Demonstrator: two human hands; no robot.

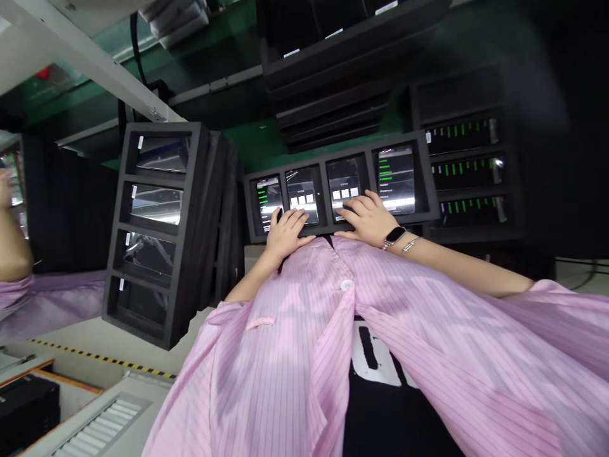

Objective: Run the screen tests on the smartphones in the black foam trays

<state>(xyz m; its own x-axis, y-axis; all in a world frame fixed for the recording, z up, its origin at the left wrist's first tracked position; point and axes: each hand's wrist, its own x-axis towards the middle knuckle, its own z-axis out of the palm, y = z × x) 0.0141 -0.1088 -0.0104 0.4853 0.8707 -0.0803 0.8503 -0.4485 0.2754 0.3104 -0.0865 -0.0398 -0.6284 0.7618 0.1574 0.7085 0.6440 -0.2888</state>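
Note:
A black foam tray [423, 171] lies in front of me with several lit touchscreen devices in its slots. My left hand [285, 233] rests with fingers spread on the lower edge of the second device [303, 193], which shows white squares. My right hand [367, 219], with a watch [394, 236] and a bracelet on the wrist, lies flat with its fingers on the third device [343, 184]. Neither hand holds anything. The first device [267, 198] and the fourth device [396, 178] show green text lines. My pink striped coat [295, 343] fills the foreground.
A second foam tray [190, 254] stands at the left with several dark-screened devices. More black trays [333, 82] are stacked behind. At the right, a rack [466, 171] shows green-lit screens. Another person's arm [12, 251] is at the far left. Yellow-black tape [95, 357] marks the surface.

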